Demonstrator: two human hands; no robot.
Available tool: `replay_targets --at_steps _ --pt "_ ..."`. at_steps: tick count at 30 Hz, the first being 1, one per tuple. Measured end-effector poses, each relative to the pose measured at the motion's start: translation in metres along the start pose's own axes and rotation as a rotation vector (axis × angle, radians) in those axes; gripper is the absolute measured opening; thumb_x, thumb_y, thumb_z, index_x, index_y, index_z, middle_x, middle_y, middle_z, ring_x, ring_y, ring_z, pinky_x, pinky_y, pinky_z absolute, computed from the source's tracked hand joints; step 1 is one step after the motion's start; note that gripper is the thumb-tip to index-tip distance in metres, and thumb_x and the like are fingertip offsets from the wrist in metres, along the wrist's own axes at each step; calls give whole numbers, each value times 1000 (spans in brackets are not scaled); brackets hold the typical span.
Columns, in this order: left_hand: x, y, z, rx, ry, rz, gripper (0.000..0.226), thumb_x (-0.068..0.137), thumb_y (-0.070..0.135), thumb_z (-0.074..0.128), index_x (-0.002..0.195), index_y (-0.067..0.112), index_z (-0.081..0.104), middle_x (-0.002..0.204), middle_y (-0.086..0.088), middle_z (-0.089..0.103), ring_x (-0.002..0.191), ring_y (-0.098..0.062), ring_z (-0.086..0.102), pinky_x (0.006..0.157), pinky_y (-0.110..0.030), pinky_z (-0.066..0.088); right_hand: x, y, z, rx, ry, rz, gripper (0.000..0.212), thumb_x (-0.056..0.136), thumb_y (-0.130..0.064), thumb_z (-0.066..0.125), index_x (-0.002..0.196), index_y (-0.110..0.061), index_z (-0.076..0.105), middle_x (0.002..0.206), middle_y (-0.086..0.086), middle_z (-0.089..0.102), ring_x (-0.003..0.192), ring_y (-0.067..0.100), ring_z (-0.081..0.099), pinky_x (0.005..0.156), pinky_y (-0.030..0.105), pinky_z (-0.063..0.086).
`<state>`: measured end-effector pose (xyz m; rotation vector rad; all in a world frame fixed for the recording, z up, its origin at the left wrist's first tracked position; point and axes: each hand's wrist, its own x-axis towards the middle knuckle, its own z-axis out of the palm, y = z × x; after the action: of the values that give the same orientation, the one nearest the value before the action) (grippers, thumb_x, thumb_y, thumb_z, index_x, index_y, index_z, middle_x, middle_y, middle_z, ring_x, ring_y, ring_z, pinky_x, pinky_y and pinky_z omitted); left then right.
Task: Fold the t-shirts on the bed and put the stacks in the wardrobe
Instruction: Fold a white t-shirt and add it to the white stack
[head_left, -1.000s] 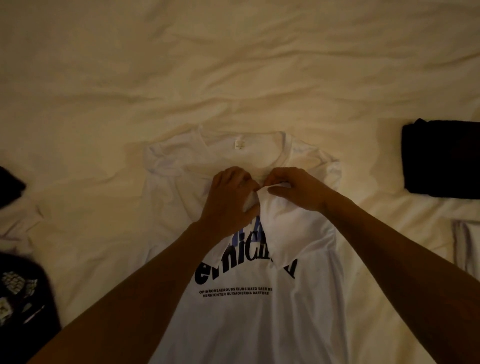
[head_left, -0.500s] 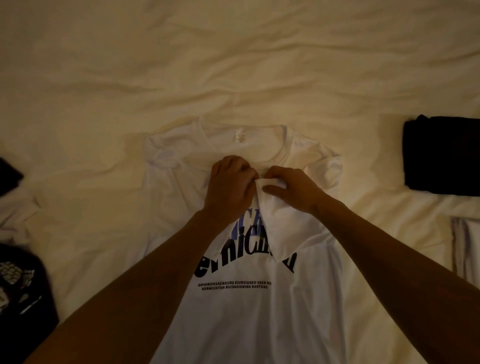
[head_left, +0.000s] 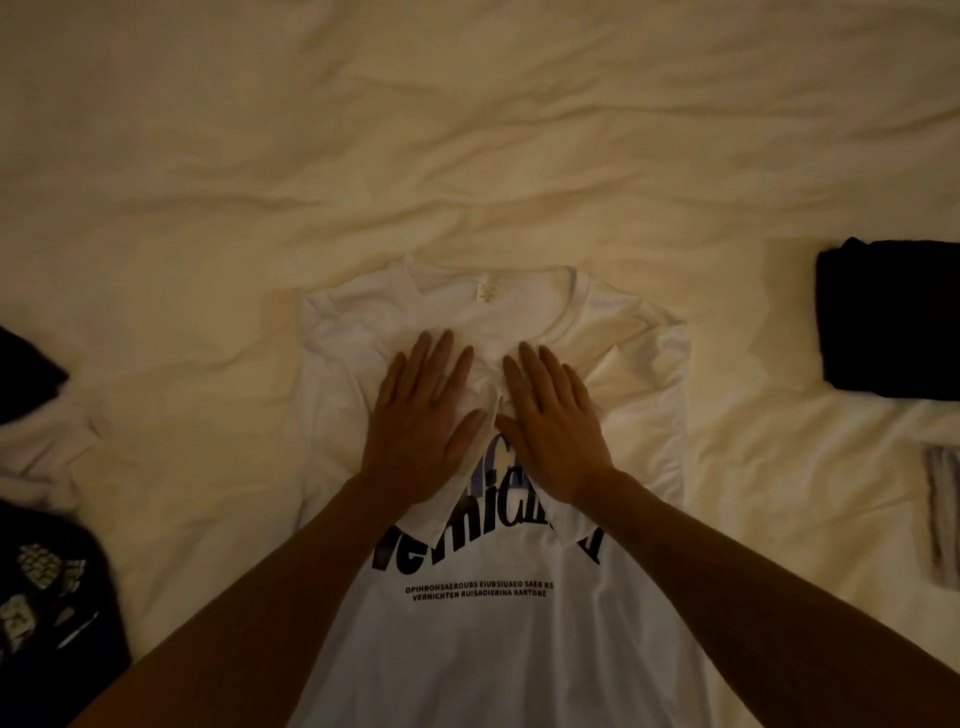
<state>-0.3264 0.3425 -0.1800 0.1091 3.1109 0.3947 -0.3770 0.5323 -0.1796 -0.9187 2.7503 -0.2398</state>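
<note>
A white t-shirt (head_left: 483, 639) with a black and blue print lies front up on the bed, collar away from me. Both its sleeves are folded inward over the chest and meet in the middle. My left hand (head_left: 421, 421) lies flat on the left sleeve, fingers straight and pointing toward the collar. My right hand (head_left: 550, 426) lies flat on the right sleeve beside it. The hands and forearms hide part of the print.
The cream bed sheet (head_left: 467, 156) is wrinkled all around. A folded black garment (head_left: 888, 322) lies at the right, with a striped pale one (head_left: 943, 514) below it. Dark clothes lie at the left edge, among them a black patterned garment (head_left: 47, 613), with crumpled white fabric (head_left: 36, 457).
Both hands let go of the sleeve ends they pinched together at the chest and now lie flat on the folded sleeves.
</note>
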Motion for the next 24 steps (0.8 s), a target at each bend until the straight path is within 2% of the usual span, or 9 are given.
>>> replay_targets --at_steps 2,4,6,8,11,14,19,22,24 --pt "11 -15 -15 -83 142 -86 62 101 47 33 153 13 31 162 -11 25 151 -29 16 121 -46 15 13 11 -18 134 141 68 66 103 -53 20 151 -11 31 157 18 30 143 35 30 115 50 31" --pt "34 -47 -33 -62 283 -269 61 99 43 40 150 9 37 156 -16 35 145 -35 27 117 -46 21 34 41 -43 163 320 265 66 98 -52 34 146 -7 41 148 21 43 133 38 41 108 48 36" --pt "61 -79 -48 -21 184 -430 62 95 48 43 142 8 47 144 -20 47 134 -40 41 108 -49 32 55 76 -67 79 281 406 65 95 -54 44 139 -7 48 136 22 51 123 40 47 99 48 39" --pt "85 -101 -57 -17 -66 -506 53 91 52 55 124 11 60 126 -18 58 119 -39 51 97 -47 41 71 105 -80 -27 26 474 55 93 -51 54 130 -10 52 127 20 55 117 39 49 95 46 39" --pt "112 -111 -67 -210 -213 -438 32 87 45 64 97 15 67 101 -13 68 95 -31 60 77 -33 41 84 128 -87 126 -180 401 33 96 -33 57 115 -6 55 115 21 62 107 39 57 85 42 42" --pt "120 -110 -65 -418 -41 -305 28 96 38 57 98 11 65 92 -13 64 86 -30 58 70 -31 36 86 137 -89 228 -38 289 25 100 -25 54 104 -1 54 97 24 62 90 40 59 73 42 42" --pt "114 -121 -53 -21 94 -68 44 99 50 31 101 18 60 92 -8 59 87 -33 60 68 -40 45 79 156 -82 33 84 270 31 102 -38 44 104 -9 55 94 15 55 80 37 58 66 37 41" --pt "110 -125 -55 48 142 -130 45 100 47 29 104 15 60 95 -12 58 91 -37 58 70 -46 49 79 154 -75 -2 98 305 34 103 -39 42 109 -8 55 102 17 54 82 40 58 68 40 43" --pt "99 -124 -54 -42 244 -235 43 100 47 36 117 15 60 105 -13 59 98 -36 56 77 -47 49 75 144 -72 -18 256 335 38 100 -39 43 109 -5 56 105 20 55 90 40 56 75 44 43"
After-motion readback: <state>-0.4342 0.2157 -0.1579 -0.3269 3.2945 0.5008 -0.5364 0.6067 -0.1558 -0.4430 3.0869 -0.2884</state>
